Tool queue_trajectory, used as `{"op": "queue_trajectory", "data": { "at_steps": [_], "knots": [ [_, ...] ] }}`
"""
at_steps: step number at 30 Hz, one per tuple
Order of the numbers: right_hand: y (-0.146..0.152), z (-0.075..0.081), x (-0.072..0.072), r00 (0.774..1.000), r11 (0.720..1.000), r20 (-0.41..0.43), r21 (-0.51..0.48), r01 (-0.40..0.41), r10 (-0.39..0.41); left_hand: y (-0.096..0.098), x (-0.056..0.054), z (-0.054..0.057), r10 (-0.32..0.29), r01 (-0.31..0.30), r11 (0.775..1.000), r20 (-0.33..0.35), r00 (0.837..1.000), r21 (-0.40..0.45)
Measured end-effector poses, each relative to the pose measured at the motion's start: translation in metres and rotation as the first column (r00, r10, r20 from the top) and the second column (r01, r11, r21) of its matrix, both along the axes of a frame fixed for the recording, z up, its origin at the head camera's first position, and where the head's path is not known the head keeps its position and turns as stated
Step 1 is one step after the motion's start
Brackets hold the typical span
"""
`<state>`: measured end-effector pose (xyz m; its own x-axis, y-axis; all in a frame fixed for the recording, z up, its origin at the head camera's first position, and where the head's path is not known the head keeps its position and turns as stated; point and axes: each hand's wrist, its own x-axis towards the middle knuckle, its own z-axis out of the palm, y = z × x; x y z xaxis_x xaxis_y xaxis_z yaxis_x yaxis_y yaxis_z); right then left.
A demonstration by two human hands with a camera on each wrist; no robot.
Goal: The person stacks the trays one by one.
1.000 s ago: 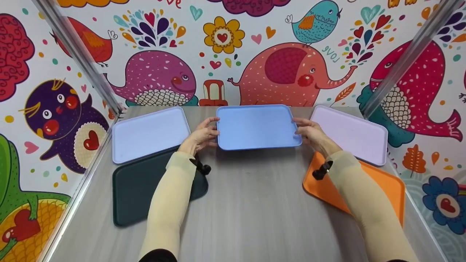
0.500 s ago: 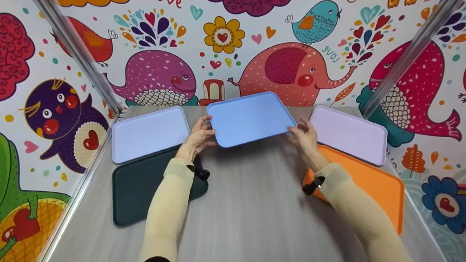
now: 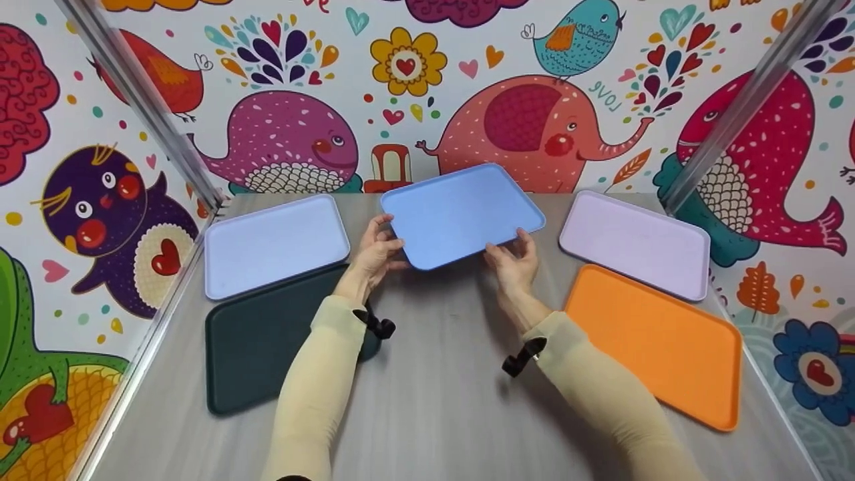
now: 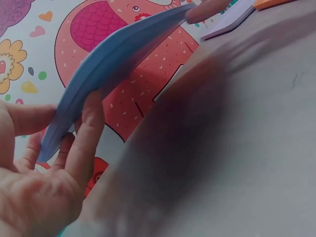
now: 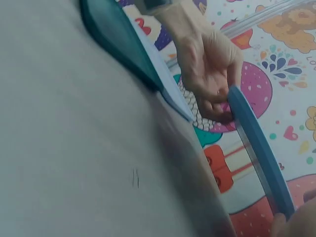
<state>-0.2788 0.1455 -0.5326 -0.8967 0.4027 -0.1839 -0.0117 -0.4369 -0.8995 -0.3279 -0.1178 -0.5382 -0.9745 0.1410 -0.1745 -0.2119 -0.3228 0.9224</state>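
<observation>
A blue rectangular tray (image 3: 464,214) is held above the back of the table, tilted with its right end higher. My left hand (image 3: 374,260) grips its left end, thumb on the near side and fingers spread beneath, as the left wrist view shows of the tray (image 4: 98,64) and hand (image 4: 44,192). My right hand (image 3: 514,270) pinches the near edge toward the right, its fingertips partly hidden below the rim. In the right wrist view, the tray (image 5: 259,148) is edge-on, with the right hand (image 5: 300,222) at the lower corner.
On the left lie a pale lavender-blue tray (image 3: 277,247) and a dark green tray (image 3: 260,354), partly under my left forearm. On the right lie a pale lilac tray (image 3: 634,244) and an orange tray (image 3: 661,347). A patterned wall (image 3: 401,133) closes the back.
My right hand has slid from the blue tray's right end leftward along its near edge. The tray has tipped, right end rising. My left hand has kept its grip on the left end.
</observation>
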Motion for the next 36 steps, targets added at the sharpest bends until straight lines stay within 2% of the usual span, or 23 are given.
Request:
{"op": "queue_trajectory", "data": {
  "at_steps": [5,10,16,23,27,30,33,36],
  "knots": [
    [-0.013,-0.001,0.000,0.999,0.999,-0.006,-0.009,0.039,-0.039,0.004,0.003,-0.001,-0.002,0.002,1.000,-0.006,1.000,0.015],
    [-0.018,0.000,0.001,0.999,0.999,-0.008,-0.002,0.043,-0.043,0.005,0.007,-0.002,-0.003,0.003,1.000,-0.004,1.000,-0.002],
    [-0.017,0.002,0.002,0.999,0.999,-0.010,-0.004,0.046,-0.046,0.007,0.010,-0.003,0.004,-0.004,1.000,-0.007,1.000,-0.010],
    [-0.010,0.007,0.004,0.998,0.998,0.004,-0.018,0.056,-0.056,0.010,0.012,0.000,-0.030,0.029,0.999,-0.024,0.999,-0.020],
    [-0.002,0.010,0.004,0.999,0.999,0.007,-0.004,0.040,-0.040,0.006,0.009,0.006,-0.035,0.033,0.999,-0.048,0.998,-0.035],
    [0.007,0.012,0.004,1.000,1.000,0.005,0.022,0.001,-0.001,-0.003,0.003,0.014,0.004,-0.006,0.999,-0.049,0.999,-0.044],
    [0.016,0.015,0.004,0.998,0.997,0.005,0.042,-0.068,0.068,-0.018,-0.006,0.024,0.055,-0.057,0.996,-0.027,0.998,-0.066],
    [0.024,0.019,0.005,0.989,0.987,0.006,0.059,-0.150,0.150,-0.036,-0.017,0.038,0.062,-0.062,0.992,-0.010,0.998,-0.113]
  ]
}}
